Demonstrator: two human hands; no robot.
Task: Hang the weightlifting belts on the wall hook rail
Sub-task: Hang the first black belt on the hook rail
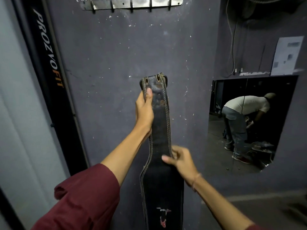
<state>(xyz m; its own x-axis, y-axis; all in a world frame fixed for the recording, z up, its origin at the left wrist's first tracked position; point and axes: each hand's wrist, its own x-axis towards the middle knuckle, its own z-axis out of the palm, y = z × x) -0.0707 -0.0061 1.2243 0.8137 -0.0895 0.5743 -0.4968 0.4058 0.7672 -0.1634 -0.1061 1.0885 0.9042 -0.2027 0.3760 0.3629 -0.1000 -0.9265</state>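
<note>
Grey scuffed wall; metal hook rail above belt.

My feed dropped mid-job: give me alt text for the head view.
Both hands hold a black weightlifting belt upright against a dark wall: left hand near its top, right hand lower. The metal hook rail sits above, empty.

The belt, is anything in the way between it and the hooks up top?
Nothing visible. The belt is held upright by the left hand and right hand, and only bare wall lies between it and the hook rail.
</note>
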